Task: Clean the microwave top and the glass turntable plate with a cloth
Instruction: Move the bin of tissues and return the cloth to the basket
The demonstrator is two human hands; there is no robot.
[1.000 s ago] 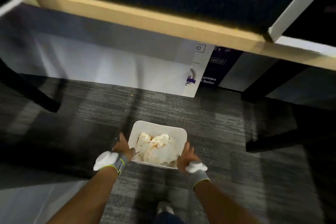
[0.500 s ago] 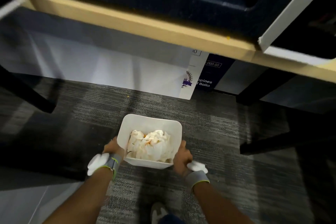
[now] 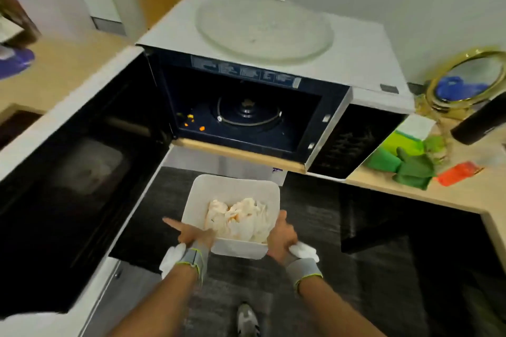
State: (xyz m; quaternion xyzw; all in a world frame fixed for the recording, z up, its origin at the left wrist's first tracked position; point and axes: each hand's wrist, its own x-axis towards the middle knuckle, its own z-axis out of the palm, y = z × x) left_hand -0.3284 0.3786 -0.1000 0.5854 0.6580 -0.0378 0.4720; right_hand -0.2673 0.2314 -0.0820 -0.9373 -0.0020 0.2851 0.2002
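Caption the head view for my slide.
Both hands hold a white bin of crumpled wipes before the open microwave, glass turntable plate on top.
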